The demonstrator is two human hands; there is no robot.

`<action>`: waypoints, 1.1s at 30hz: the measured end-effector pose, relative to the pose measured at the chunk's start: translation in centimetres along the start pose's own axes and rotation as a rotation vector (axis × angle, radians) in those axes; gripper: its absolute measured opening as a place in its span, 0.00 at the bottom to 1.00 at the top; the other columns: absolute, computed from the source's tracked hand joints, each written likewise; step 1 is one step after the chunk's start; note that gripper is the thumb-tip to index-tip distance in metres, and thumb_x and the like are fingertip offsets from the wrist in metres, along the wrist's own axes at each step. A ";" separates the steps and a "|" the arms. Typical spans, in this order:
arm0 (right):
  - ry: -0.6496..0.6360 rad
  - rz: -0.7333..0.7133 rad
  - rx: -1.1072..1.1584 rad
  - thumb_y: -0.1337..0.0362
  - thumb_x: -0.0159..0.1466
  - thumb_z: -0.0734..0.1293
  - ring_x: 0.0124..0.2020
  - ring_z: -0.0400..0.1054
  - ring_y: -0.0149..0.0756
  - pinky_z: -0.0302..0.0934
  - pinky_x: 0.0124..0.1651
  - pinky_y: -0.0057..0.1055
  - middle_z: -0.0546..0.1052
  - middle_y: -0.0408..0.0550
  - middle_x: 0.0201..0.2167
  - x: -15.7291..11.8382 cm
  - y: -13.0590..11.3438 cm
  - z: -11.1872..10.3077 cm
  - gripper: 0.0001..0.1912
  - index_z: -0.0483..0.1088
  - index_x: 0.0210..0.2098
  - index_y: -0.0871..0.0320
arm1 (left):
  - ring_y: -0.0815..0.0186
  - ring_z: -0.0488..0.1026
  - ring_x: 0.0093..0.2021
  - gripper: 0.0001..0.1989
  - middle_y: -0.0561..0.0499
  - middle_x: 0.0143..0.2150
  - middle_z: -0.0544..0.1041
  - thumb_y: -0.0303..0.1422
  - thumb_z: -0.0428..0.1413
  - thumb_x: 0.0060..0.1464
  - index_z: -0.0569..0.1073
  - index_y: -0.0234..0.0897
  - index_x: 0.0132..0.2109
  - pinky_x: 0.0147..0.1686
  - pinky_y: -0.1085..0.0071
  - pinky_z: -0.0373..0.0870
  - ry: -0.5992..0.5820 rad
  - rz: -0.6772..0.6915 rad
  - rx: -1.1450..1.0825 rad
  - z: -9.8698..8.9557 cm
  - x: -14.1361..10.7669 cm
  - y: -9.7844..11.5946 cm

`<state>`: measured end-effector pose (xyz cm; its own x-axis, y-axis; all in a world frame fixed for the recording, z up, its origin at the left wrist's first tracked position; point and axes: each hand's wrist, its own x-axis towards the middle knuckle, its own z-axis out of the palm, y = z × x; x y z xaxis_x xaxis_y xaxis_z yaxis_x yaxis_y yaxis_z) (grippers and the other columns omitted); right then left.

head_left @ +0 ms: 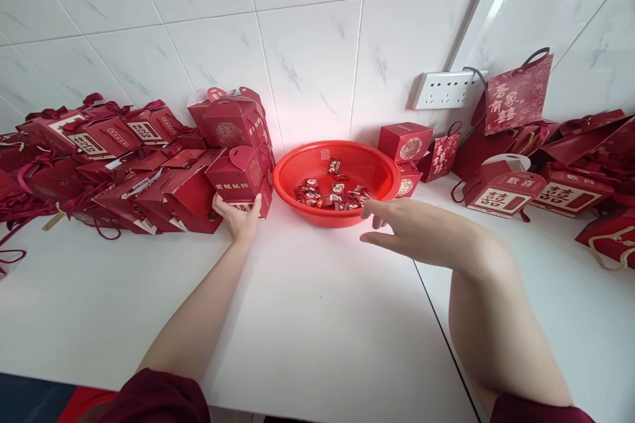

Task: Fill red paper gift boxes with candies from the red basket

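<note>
Left of center in the frame, your left hand (238, 219) spans the front of a stack of boxes (237, 170), just beside the basket (327, 217) with wrapped candies (338, 193) in it. Your right hand (399, 219) is at the basket's near right rim, before two stacked boxes (404, 143). More boxes line the counter (317, 317) at far left (124, 175) and far right, beneath the upper-right wall socket (441, 92).

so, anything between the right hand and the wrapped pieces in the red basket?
Only the near-right rim of the red basket: the right hand overlaps it in this view, and I can't tell whether the hand clears it. The basket's top is open, with nothing visible covering the wrapped pieces.
</note>
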<state>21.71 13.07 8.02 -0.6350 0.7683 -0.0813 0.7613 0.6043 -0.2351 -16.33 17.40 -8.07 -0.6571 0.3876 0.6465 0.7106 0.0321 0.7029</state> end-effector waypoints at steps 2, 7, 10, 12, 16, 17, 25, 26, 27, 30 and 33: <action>-0.005 0.004 -0.004 0.55 0.70 0.64 0.44 0.75 0.44 0.66 0.38 0.35 0.79 0.48 0.45 0.0 -0.1 0.0 0.09 0.68 0.45 0.53 | 0.46 0.60 0.66 0.46 0.31 0.65 0.55 0.39 0.69 0.44 0.53 0.32 0.63 0.65 0.50 0.63 -0.001 -0.009 0.010 -0.1 -0.1 0.1; -0.013 0.013 -0.010 0.55 0.70 0.64 0.44 0.75 0.44 0.67 0.40 0.36 0.79 0.49 0.44 0.1 -0.1 0.0 0.10 0.68 0.45 0.53 | 0.45 0.62 0.64 0.45 0.31 0.64 0.57 0.38 0.68 0.44 0.54 0.32 0.62 0.63 0.49 0.65 -0.016 -0.044 0.034 -0.1 -0.2 0.2; -0.017 0.017 -0.005 0.54 0.70 0.63 0.43 0.75 0.44 0.67 0.40 0.37 0.79 0.49 0.44 0.2 -0.1 0.0 0.09 0.67 0.44 0.53 | 0.45 0.66 0.61 0.44 0.31 0.62 0.60 0.39 0.68 0.44 0.55 0.30 0.62 0.61 0.48 0.67 -0.031 -0.081 0.047 0.1 -0.1 -0.1; -0.017 0.018 0.001 0.54 0.70 0.63 0.43 0.75 0.44 0.67 0.39 0.37 0.79 0.48 0.44 0.2 0.0 0.0 0.09 0.67 0.44 0.52 | 0.46 0.68 0.59 0.44 0.32 0.61 0.61 0.40 0.67 0.45 0.55 0.31 0.62 0.60 0.49 0.68 -0.044 -0.102 0.054 0.2 0.1 -0.3; -0.018 0.014 -0.003 0.54 0.70 0.62 0.43 0.75 0.44 0.67 0.39 0.37 0.79 0.48 0.43 0.2 0.0 -0.1 0.09 0.67 0.42 0.52 | 0.46 0.70 0.58 0.44 0.32 0.61 0.62 0.42 0.67 0.45 0.55 0.32 0.63 0.59 0.49 0.69 -0.063 -0.128 0.064 0.5 0.5 -0.6; -0.016 0.013 0.000 0.55 0.70 0.62 0.43 0.75 0.44 0.67 0.39 0.37 0.79 0.48 0.42 0.2 0.0 -0.2 0.09 0.67 0.42 0.52 | 0.46 0.70 0.58 0.44 0.32 0.61 0.62 0.42 0.67 0.44 0.55 0.32 0.63 0.59 0.49 0.69 -0.065 -0.132 0.067 0.5 0.6 -0.7; 0.036 0.031 0.046 0.53 0.69 0.62 0.43 0.76 0.44 0.67 0.40 0.38 0.80 0.47 0.43 -0.2 0.9 -0.3 0.12 0.70 0.46 0.51 | 0.46 0.69 0.59 0.45 0.33 0.61 0.66 0.44 0.67 0.45 0.56 0.31 0.64 0.59 0.51 0.69 -0.067 -0.095 0.058 0.6 0.7 -1.3; 0.045 0.035 0.057 0.52 0.69 0.61 0.43 0.76 0.45 0.67 0.41 0.38 0.80 0.46 0.43 -0.3 1.2 -0.4 0.13 0.70 0.47 0.51 | 0.46 0.69 0.60 0.46 0.33 0.61 0.66 0.44 0.67 0.45 0.56 0.31 0.64 0.59 0.51 0.68 -0.066 -0.081 0.053 0.6 0.7 -1.4; 0.058 0.037 0.071 0.51 0.69 0.61 0.43 0.76 0.45 0.68 0.41 0.39 0.81 0.46 0.43 -0.5 1.4 -0.6 0.14 0.70 0.46 0.50 | 0.47 0.69 0.60 0.46 0.33 0.61 0.66 0.44 0.67 0.46 0.56 0.31 0.65 0.60 0.52 0.68 -0.066 -0.062 0.047 0.5 0.6 -1.4; 0.128 0.078 0.131 0.47 0.67 0.61 0.42 0.76 0.47 0.70 0.41 0.41 0.81 0.45 0.43 -1.6 3.1 -1.5 0.16 0.72 0.44 0.48 | 0.46 0.62 0.66 0.51 0.33 0.66 0.62 0.46 0.68 0.45 0.53 0.32 0.68 0.66 0.52 0.60 -0.057 0.003 0.028 0.1 0.4 -1.2; 0.260 0.196 0.159 0.43 0.66 0.63 0.42 0.77 0.52 0.71 0.39 0.44 0.82 0.47 0.42 -3.6 6.8 -2.0 0.18 0.73 0.46 0.46 | 0.44 0.50 0.73 0.60 0.30 0.72 0.52 0.47 0.70 0.42 0.46 0.31 0.72 0.71 0.49 0.48 -0.014 0.095 0.025 -0.7 0.4 -0.3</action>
<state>29.49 14.82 8.69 -0.4087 0.9067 0.1044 0.8225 0.4155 -0.3884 -16.96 16.89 -7.79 -0.5829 0.4031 0.7055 0.7757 0.0174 0.6309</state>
